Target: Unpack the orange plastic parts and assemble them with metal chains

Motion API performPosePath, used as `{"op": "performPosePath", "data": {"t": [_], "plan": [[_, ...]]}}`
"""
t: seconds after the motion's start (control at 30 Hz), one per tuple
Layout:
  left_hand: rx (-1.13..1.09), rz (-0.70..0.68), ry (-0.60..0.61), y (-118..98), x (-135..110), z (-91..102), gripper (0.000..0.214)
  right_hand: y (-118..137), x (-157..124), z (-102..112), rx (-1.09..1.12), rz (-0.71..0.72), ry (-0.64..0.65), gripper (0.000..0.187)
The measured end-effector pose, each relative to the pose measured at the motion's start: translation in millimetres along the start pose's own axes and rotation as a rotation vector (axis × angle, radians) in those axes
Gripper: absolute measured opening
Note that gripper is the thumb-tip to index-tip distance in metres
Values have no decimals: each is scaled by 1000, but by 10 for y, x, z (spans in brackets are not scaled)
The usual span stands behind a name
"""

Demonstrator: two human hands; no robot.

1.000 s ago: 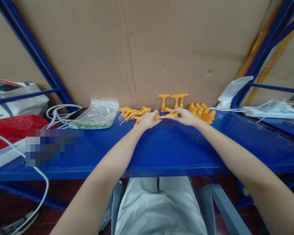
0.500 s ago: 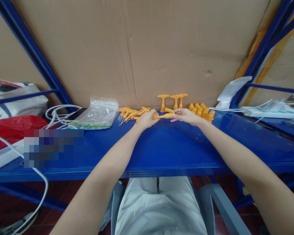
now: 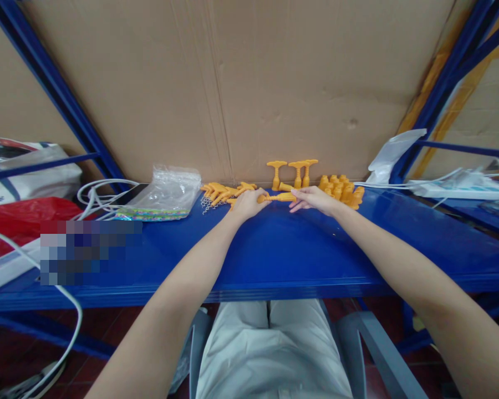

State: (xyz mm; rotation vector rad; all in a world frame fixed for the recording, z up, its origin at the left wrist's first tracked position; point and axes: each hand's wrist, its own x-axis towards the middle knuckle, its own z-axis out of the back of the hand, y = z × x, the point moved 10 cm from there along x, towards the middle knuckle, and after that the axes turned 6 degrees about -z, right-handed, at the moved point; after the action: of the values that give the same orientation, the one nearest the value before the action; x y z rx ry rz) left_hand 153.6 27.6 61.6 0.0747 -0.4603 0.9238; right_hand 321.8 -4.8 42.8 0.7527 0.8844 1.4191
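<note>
Between my two hands, an orange plastic screw-like part (image 3: 279, 197) lies across the blue table (image 3: 274, 249). My left hand (image 3: 247, 203) is closed on its left end. Fingers stretched out, my right hand (image 3: 314, 199) touches the part's right end. Three upright orange T-shaped pieces (image 3: 293, 173) stand just behind, against the cardboard wall. A pile of orange parts (image 3: 227, 192) with small metal springs lies left of my left hand. A cluster of orange caps (image 3: 343, 190) sits right of my right hand.
A clear plastic bag (image 3: 166, 191) and coiled white cables (image 3: 97, 194) lie on the left. A red bag (image 3: 20, 219) sits at the far left. A white power strip (image 3: 461, 192) and a white plastic bag (image 3: 393, 152) are on the right. Blue shelf posts flank the cardboard.
My right hand has loosened from a grip on the orange part to outstretched fingers resting at its end. The left hand stays closed on the other end.
</note>
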Motion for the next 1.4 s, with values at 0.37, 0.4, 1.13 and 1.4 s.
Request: {"op": "performPosePath", "data": {"t": [0.37,0.4,1.13,1.4], "plan": [[91,1,23,-34,12,-39,32,-70,62,-34,87,-1,49,20],[91,0,20,-32,13,-38,32,-67,65,-41,97,12,64,23],[77,-91,-4,-96,0,-2,31,-94,90,0,94,17,46,20],[113,-68,7,-57,-2,-6,34,-165,199,35,168,92,73,43]]}}
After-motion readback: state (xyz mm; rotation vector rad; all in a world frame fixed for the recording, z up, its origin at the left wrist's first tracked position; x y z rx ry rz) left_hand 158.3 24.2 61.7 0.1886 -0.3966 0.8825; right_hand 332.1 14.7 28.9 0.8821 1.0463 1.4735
